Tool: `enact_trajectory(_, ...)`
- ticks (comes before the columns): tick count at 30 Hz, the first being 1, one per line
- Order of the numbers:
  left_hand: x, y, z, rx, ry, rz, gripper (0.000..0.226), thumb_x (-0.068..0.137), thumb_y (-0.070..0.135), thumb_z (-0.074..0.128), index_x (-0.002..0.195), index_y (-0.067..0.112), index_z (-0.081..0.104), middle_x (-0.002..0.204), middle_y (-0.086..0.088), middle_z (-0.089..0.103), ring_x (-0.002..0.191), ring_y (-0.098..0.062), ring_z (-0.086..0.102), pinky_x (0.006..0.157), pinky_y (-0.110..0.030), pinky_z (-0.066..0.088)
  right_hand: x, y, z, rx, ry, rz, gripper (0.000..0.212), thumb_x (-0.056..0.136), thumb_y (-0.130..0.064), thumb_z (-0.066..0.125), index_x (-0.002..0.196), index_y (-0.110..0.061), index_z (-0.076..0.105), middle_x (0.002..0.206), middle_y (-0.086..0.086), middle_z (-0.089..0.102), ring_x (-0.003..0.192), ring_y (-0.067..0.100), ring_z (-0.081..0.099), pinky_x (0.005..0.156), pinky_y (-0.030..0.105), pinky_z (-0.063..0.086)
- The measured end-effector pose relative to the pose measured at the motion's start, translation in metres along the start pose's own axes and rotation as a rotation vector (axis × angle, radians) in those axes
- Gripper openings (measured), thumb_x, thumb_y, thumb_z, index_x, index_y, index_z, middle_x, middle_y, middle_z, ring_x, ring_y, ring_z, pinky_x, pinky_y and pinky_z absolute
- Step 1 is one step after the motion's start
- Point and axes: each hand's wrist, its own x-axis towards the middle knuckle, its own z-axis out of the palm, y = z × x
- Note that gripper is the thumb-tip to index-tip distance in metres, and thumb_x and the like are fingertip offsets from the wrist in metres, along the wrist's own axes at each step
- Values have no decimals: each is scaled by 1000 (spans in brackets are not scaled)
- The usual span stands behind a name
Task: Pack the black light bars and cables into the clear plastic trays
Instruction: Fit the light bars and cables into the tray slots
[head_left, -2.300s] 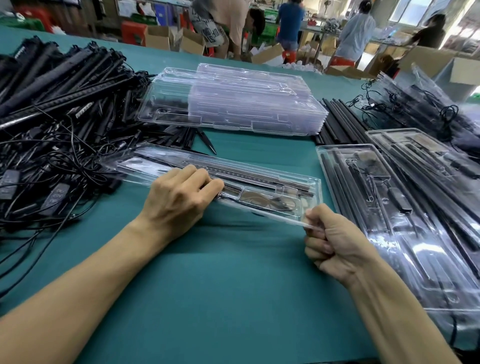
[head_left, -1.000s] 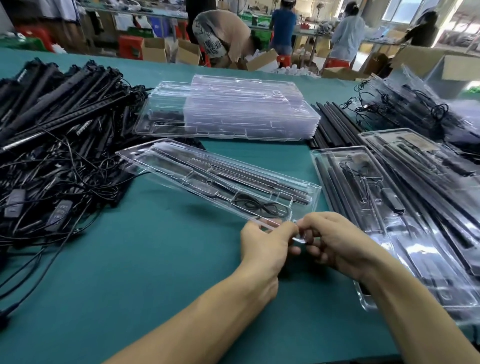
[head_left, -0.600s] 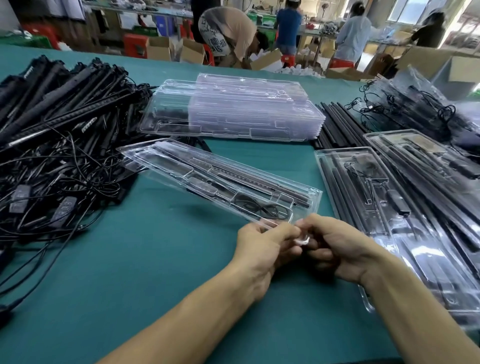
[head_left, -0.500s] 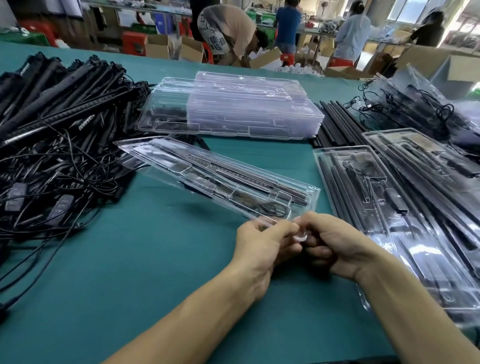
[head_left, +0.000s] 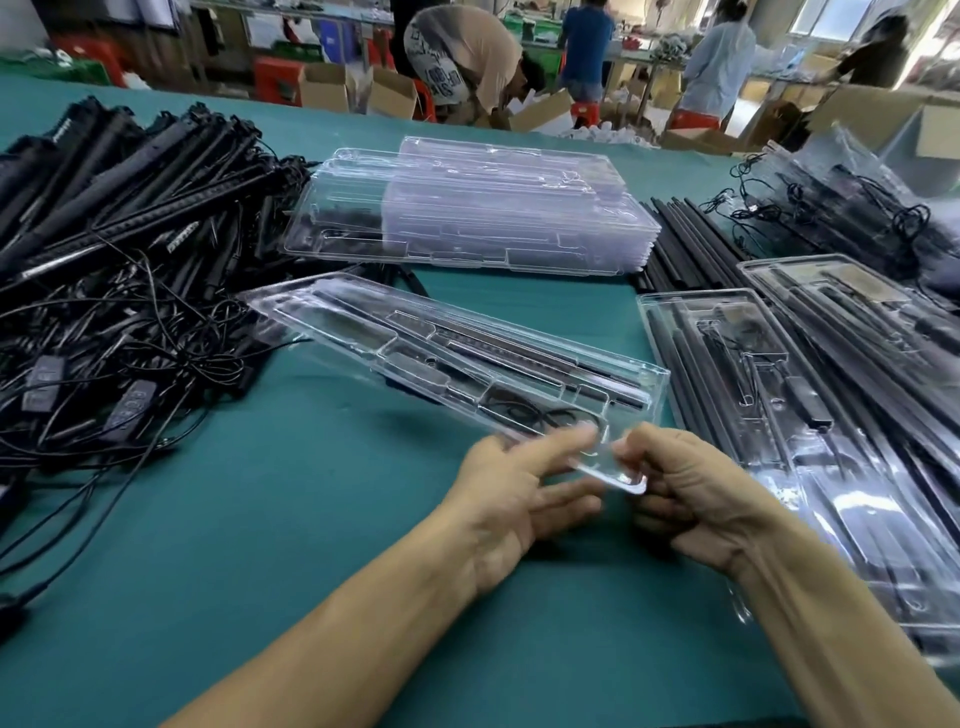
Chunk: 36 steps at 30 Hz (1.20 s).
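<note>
A clear plastic tray (head_left: 363, 332) lies slanted over the green table, its near right corner lifted. Inside it sit a black light bar (head_left: 498, 345) and a coiled black cable (head_left: 524, 413). My right hand (head_left: 691, 493) pinches the tray's near corner tab. My left hand (head_left: 519, 493) is right beside it with fingers spread and blurred, its fingertips at the same corner; I cannot tell whether they grip it. Loose black light bars and tangled cables (head_left: 119, 270) are heaped at the left.
A stack of empty clear trays (head_left: 467, 218) stands behind the held tray. Packed trays (head_left: 779, 395) overlap along the right, with loose black bars (head_left: 691, 244) behind them. Cardboard boxes and several people are beyond the table's far edge.
My left hand moved from the tray's middle to its near right corner beside my right hand. Its fingers have just spread apart there. The tray's corner has stayed lifted.
</note>
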Motion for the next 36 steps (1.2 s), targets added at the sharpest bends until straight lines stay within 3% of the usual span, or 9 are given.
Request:
enact_trajectory(4,9,37,-34,-227,325,134,19,87,28,71,93,13,63,82,-10,68,74,-24,66,68,-37,61,-7,-2,-13,-34,-65,37,26,69,-11,60,52,-16,40,40,-5,23,26,5,16,43,15,9)
enact_trajectory(8,18,51,-56,-232,486,225,17,87,12,71,98,13,58,68,-6,64,61,-20,64,53,-31,58,-8,-1,-15,-22,-119,63,25,62,-17,63,50,-18,41,40,-4,23,25,5,16,42,13,10)
enact_trajectory(11,20,51,-59,-206,520,229,13,86,8,71,89,12,59,62,-6,64,55,-19,67,61,-38,62,-6,-2,-15,-14,-132,60,27,61,-17,65,53,-16,39,41,-3,23,26,5,16,39,10,13)
enact_trajectory(22,23,52,-62,-55,468,181,13,82,2,72,81,11,62,59,-5,69,50,-15,68,45,-28,55,-1,0,-20,40,-73,14,23,68,-15,60,59,-12,39,47,0,21,27,6,17,36,11,16)
enact_trajectory(25,24,53,-63,-47,452,149,11,82,3,72,81,9,63,59,-7,70,50,-16,68,44,-28,55,2,1,-20,59,-27,-7,30,81,-9,55,54,-13,42,46,-1,23,27,5,17,37,11,14)
enact_trajectory(27,24,54,-62,-62,456,151,10,82,2,72,84,7,63,59,-7,69,49,-16,68,44,-28,54,5,1,-18,70,9,-21,39,88,-8,51,50,-15,42,46,-1,27,27,5,17,37,11,14)
enact_trajectory(31,27,52,-58,-111,519,238,25,81,-1,71,103,5,59,60,-7,67,47,-15,65,46,-29,56,10,1,-11,135,89,-47,36,91,-6,53,58,-13,40,49,-3,36,28,5,19,36,10,12)
enact_trajectory(33,29,48,-55,-135,558,294,23,80,-3,71,96,7,59,65,-8,65,50,-15,64,49,-29,57,14,3,-6,169,160,-77,33,93,-7,55,63,-13,41,48,-4,36,29,4,20,35,11,12)
enact_trajectory(36,31,43,-48,-180,617,371,23,77,-3,71,80,11,53,57,-4,62,47,-15,61,51,-28,53,20,6,5,215,272,-141,31,94,-12,58,67,-14,45,49,-5,38,32,5,23,35,12,13)
